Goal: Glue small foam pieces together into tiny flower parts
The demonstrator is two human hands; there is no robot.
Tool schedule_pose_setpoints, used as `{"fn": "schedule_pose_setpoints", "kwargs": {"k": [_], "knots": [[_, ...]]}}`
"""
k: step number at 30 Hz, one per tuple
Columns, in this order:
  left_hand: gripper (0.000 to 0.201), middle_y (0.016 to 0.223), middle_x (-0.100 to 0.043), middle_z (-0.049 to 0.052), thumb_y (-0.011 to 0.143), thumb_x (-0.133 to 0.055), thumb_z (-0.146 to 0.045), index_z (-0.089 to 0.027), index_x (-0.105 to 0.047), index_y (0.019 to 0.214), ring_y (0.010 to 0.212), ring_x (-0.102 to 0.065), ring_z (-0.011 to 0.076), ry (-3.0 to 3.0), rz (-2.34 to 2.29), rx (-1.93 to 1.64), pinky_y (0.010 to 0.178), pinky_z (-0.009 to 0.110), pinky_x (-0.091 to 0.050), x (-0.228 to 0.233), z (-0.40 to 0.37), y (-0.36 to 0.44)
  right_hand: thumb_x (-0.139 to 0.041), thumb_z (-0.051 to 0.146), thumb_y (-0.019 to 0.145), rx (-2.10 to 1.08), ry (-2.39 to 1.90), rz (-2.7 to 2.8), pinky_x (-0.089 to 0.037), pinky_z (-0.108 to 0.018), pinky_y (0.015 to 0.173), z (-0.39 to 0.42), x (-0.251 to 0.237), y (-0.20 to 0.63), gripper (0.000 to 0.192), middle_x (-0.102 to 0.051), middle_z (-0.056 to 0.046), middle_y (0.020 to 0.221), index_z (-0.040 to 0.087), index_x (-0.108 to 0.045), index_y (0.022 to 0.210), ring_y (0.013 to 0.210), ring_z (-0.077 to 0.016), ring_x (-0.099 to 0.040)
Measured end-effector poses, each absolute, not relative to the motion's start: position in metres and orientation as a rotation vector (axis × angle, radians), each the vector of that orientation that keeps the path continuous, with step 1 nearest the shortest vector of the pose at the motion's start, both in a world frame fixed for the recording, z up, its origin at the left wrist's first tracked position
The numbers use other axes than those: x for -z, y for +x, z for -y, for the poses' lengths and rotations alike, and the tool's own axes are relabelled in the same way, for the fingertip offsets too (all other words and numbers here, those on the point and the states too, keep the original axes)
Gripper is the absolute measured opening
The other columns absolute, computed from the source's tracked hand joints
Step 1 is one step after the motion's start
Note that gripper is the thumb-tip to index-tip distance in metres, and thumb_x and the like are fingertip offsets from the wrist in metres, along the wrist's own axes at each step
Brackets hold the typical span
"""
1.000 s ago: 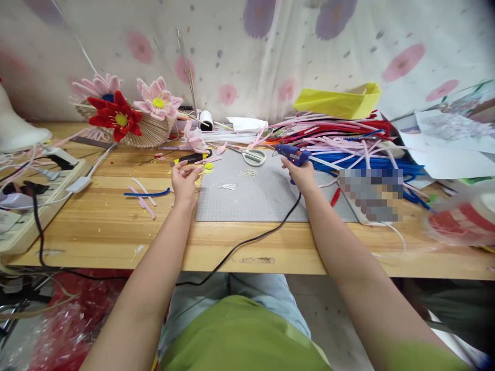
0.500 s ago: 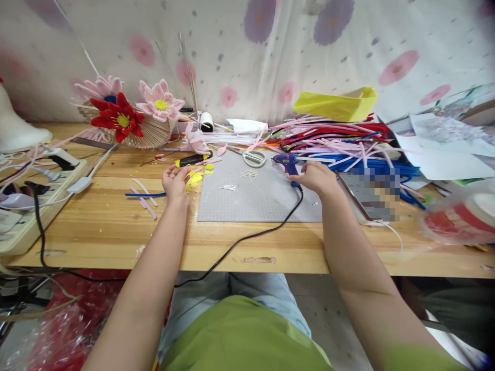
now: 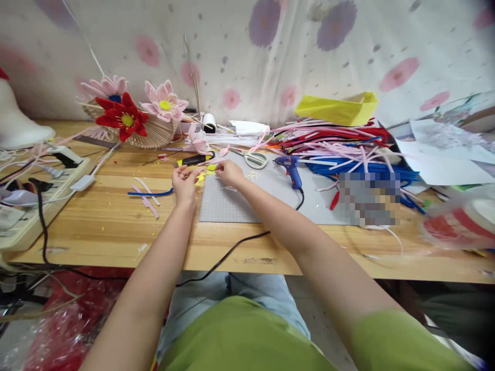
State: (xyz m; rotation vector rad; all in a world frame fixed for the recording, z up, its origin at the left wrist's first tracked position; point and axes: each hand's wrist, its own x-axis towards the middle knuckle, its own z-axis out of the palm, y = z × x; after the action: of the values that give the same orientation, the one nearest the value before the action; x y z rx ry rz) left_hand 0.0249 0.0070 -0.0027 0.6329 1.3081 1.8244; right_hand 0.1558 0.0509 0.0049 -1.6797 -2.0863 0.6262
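Note:
My left hand (image 3: 184,184) is at the left edge of the grey cutting mat (image 3: 232,208), its fingers bent together beside yellow scraps (image 3: 200,179). What lies between its fingertips is too small to make out. My right hand (image 3: 231,174) reaches in from the right over the mat, fingers pinched close to a small yellow disc (image 3: 211,168); its fingertips are partly hidden. The blue glue gun (image 3: 291,169) lies on the mat, apart from both hands. Scissors with pale handles (image 3: 257,160) and a black-and-yellow tool handle (image 3: 196,159) lie just beyond the hands.
Pink, red and blue pipe cleaners (image 3: 332,141) are heaped at the back right. Fluffy flowers (image 3: 126,120) rest in a woven basket at the back left. A power strip (image 3: 73,183) lies left; a plastic cup (image 3: 460,221) is at right. The glue gun's black cord (image 3: 240,242) crosses the front.
My right hand has let go of the glue gun, leaving it on the mat, and moved left to beside my left hand. The left hand has barely moved.

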Motion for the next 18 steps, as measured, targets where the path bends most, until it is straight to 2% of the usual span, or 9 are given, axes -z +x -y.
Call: {"fn": "schedule_pose_setpoints", "kwargs": {"k": [4, 8, 18], "knots": [[0.033, 0.066, -0.056, -0.007, 0.064, -0.061, -0.003, -0.019, -0.044, 0.086, 0.06, -0.06, 0.0066, 0.602, -1.312, -1.84, 0.06, 0.018, -0.045, 0.003, -0.007, 0.025, -0.052, 0.026, 0.081, -0.52, -1.804, 2.089, -0.044, -0.034, 0.086, -0.066, 0.002, 0.136, 0.023, -0.059, -0.011, 0.118, 0.019, -0.064, 0.1, 0.105, -0.0237, -0.057], [0.032, 0.066, -0.056, -0.006, 0.064, -0.062, -0.004, -0.02, -0.045, 0.086, 0.061, -0.061, 0.0068, 0.611, -1.311, -1.833, 0.06, 0.018, -0.046, 0.003, -0.007, 0.024, -0.05, 0.021, 0.081, -0.543, -1.833, 2.125, -0.044, -0.034, 0.087, -0.071, 0.006, 0.132, 0.023, -0.057, -0.012, 0.119, 0.018, -0.061, 0.101, 0.105, -0.0236, -0.057], [0.035, 0.069, -0.057, -0.005, 0.061, -0.066, -0.009, -0.02, -0.045, 0.087, 0.066, -0.063, 0.0097, 0.675, -1.31, -1.788, 0.064, 0.021, -0.045, 0.006, -0.007, 0.028, -0.053, 0.023, 0.079, -0.652, -1.61, 2.012, -0.04, -0.026, 0.072, -0.059, -0.001, 0.175, 0.011, -0.066, -0.004, 0.091, 0.018, -0.06, 0.086, 0.083, -0.0155, -0.057]]}}
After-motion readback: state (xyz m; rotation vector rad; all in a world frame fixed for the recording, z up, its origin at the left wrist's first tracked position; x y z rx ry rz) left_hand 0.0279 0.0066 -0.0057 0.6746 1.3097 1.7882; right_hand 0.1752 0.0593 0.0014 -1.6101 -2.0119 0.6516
